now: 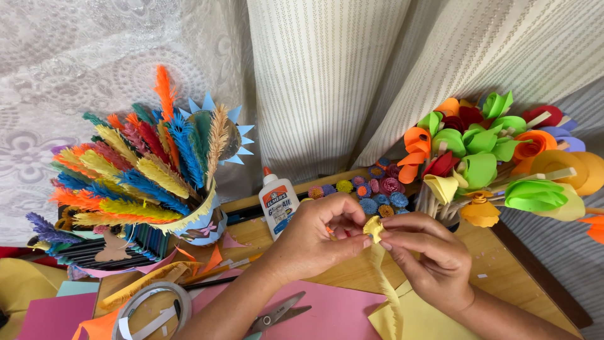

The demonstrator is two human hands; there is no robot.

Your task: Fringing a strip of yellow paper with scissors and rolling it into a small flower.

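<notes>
Both hands pinch one small yellow paper coil point(373, 228) between them: the left hand point(314, 239) closes thumb and fingertips on its left side, the right hand point(428, 258) clamps it from the right, just above the wooden table point(503, 271). From the coil a fringed yellow strip point(389, 293) trails down over a yellow sheet point(421, 321) and a pink sheet point(333, 311). Near the left hand stand a white glue bottle point(277, 203) and scissors point(277, 313); paper flowers on sticks point(491, 157) fill the right, feathery paper stems point(138, 170) the left. Judging from the tight pinch, the coil could spring loose if either grip slackens, or the thin strip could tear under a tug.
</notes>
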